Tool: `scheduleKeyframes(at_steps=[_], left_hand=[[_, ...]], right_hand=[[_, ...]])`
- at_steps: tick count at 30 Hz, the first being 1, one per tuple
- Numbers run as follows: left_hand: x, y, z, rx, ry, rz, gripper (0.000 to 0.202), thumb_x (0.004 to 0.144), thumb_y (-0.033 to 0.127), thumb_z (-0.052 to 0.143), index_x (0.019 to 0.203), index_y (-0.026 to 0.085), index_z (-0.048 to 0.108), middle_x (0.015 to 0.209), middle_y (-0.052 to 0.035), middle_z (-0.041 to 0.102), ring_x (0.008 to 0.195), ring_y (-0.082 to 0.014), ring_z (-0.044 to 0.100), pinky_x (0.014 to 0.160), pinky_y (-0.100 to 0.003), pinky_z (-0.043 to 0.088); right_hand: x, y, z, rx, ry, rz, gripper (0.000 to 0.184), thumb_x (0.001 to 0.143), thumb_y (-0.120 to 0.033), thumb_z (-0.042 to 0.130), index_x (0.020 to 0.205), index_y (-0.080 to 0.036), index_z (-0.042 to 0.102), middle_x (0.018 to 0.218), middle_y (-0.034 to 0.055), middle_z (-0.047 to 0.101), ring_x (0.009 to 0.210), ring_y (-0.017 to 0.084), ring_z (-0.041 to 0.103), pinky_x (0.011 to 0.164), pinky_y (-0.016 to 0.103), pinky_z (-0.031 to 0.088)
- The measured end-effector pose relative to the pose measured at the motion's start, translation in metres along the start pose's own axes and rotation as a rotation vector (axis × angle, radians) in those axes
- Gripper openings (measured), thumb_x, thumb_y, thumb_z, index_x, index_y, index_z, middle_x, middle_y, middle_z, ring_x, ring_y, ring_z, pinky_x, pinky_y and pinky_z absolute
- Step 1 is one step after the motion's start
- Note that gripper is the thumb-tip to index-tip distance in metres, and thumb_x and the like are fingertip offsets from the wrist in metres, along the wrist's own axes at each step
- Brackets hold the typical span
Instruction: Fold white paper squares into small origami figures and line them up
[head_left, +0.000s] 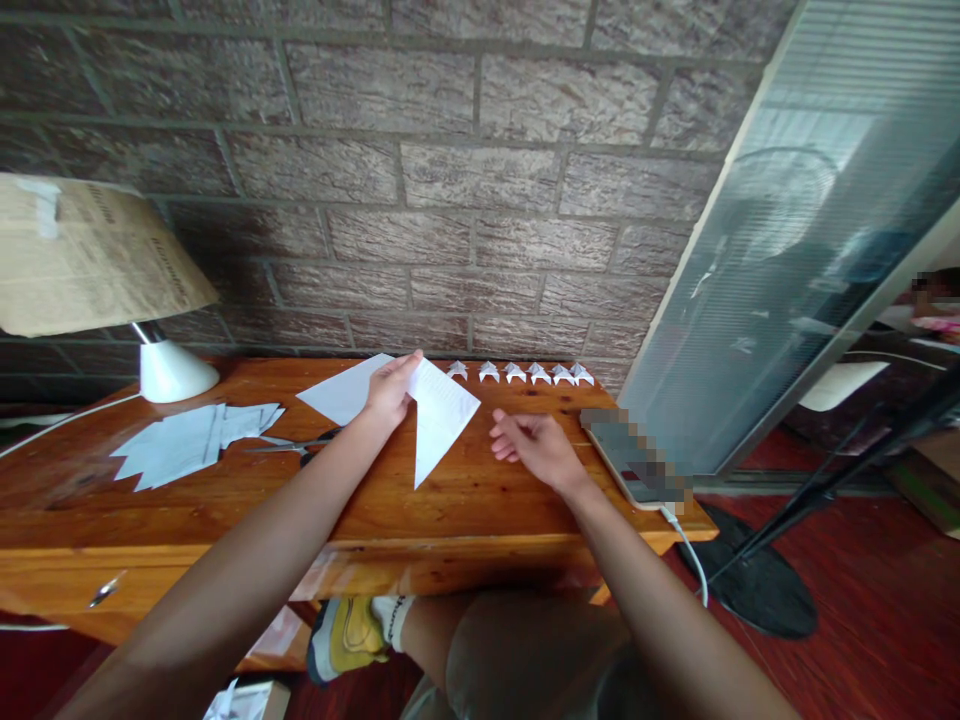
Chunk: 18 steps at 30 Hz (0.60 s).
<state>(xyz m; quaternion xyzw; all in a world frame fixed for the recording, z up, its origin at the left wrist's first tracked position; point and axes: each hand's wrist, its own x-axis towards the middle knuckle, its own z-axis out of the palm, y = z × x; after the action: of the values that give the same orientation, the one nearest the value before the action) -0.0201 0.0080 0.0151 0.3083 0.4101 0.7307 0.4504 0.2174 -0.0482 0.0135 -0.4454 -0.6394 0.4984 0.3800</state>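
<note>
My left hand point(391, 388) is closed on the upper corner of a folded white sheet of paper point(444, 410), whose pointed lower end hangs toward the front of the wooden table. Another white sheet point(341, 392) lies behind and left of this hand, partly hidden by it. To the right of the folded paper, my right hand point(538, 445) hovers with loosely curled fingers, holding nothing and apart from the sheet. A pair of scissors point(285, 444) lies beside my left wrist, its handles partly covered by the forearm.
Several small folded paper figures point(514, 372) stand in a row along the wall. Cut paper pieces point(180, 445) are piled at left, near a lamp point(176, 370). At the right edge lies a phone-like device point(637, 465) with a white cable point(694, 550). A drawer point(112, 590) fronts the table.
</note>
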Motion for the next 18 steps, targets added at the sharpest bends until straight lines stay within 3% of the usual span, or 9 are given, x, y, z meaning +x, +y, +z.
scheduleKeyframes(at_steps=[2, 3, 7, 9, 12, 15, 18], left_hand=[[-0.012, -0.007, 0.01, 0.124, -0.124, 0.05, 0.037, 0.054, 0.042, 0.085, 0.071, 0.014, 0.07, 0.064, -0.0003, 0.067, 0.057, -0.0114, 0.056, 0.058, -0.025, 0.043], [-0.019, -0.01, 0.016, 0.211, -0.169, 0.109, 0.036, 0.056, 0.043, 0.084, 0.074, 0.015, 0.072, 0.069, -0.0014, 0.069, 0.062, -0.0125, 0.059, 0.062, -0.025, 0.044], [-0.042, -0.019, 0.036, 0.482, -0.389, 0.26, 0.032, 0.065, 0.045, 0.079, 0.08, 0.017, 0.075, 0.083, -0.0041, 0.073, 0.08, -0.0181, 0.063, 0.077, -0.029, 0.046], [-0.047, -0.021, 0.04, 0.491, -0.412, 0.281, 0.03, 0.066, 0.044, 0.078, 0.077, 0.016, 0.075, 0.083, -0.0046, 0.073, 0.082, -0.019, 0.064, 0.079, -0.03, 0.046], [-0.047, -0.022, 0.039, 0.382, -0.414, 0.181, 0.036, 0.066, 0.043, 0.078, 0.089, 0.017, 0.074, 0.092, -0.0058, 0.073, 0.085, -0.019, 0.064, 0.077, -0.029, 0.048], [-0.047, -0.019, 0.035, 0.284, -0.45, 0.002, 0.059, 0.06, 0.038, 0.083, 0.114, 0.02, 0.066, 0.102, -0.0061, 0.072, 0.08, -0.0177, 0.066, 0.071, -0.029, 0.05], [-0.052, -0.015, 0.032, 0.307, -0.584, -0.144, 0.065, 0.052, 0.031, 0.088, 0.112, 0.016, 0.066, 0.097, -0.0084, 0.073, 0.076, -0.0196, 0.067, 0.069, -0.031, 0.051]], right_hand=[[0.003, -0.002, -0.009, 0.021, 0.109, -0.031, 0.052, 0.078, -0.065, 0.06, 0.08, -0.014, 0.069, 0.073, 0.008, 0.071, 0.063, 0.013, 0.065, 0.058, 0.023, 0.05], [0.004, -0.003, -0.012, 0.055, 0.101, -0.008, 0.051, 0.078, -0.064, 0.061, 0.084, -0.014, 0.069, 0.078, 0.0094, 0.072, 0.068, 0.014, 0.067, 0.061, 0.024, 0.051], [-0.001, -0.003, -0.012, 0.239, -0.243, 0.134, 0.044, 0.071, -0.053, 0.074, 0.093, -0.015, 0.071, 0.09, 0.0088, 0.074, 0.078, 0.016, 0.069, 0.074, 0.027, 0.054], [-0.004, -0.001, -0.007, 0.286, -0.349, 0.17, 0.043, 0.067, -0.048, 0.079, 0.093, -0.015, 0.072, 0.087, 0.0061, 0.075, 0.074, 0.015, 0.069, 0.075, 0.028, 0.053], [-0.005, -0.001, 0.0, 0.299, -0.363, 0.177, 0.043, 0.063, -0.045, 0.081, 0.091, -0.014, 0.073, 0.085, 0.0055, 0.075, 0.071, 0.015, 0.068, 0.072, 0.028, 0.052], [-0.004, -0.001, 0.002, 0.325, -0.3, 0.14, 0.044, 0.062, -0.044, 0.082, 0.092, -0.013, 0.074, 0.085, 0.0061, 0.075, 0.071, 0.016, 0.067, 0.072, 0.029, 0.052], [-0.001, 0.002, 0.001, 0.34, -0.214, 0.095, 0.044, 0.061, -0.044, 0.082, 0.091, -0.013, 0.075, 0.084, 0.0062, 0.075, 0.075, 0.018, 0.068, 0.078, 0.032, 0.053]])
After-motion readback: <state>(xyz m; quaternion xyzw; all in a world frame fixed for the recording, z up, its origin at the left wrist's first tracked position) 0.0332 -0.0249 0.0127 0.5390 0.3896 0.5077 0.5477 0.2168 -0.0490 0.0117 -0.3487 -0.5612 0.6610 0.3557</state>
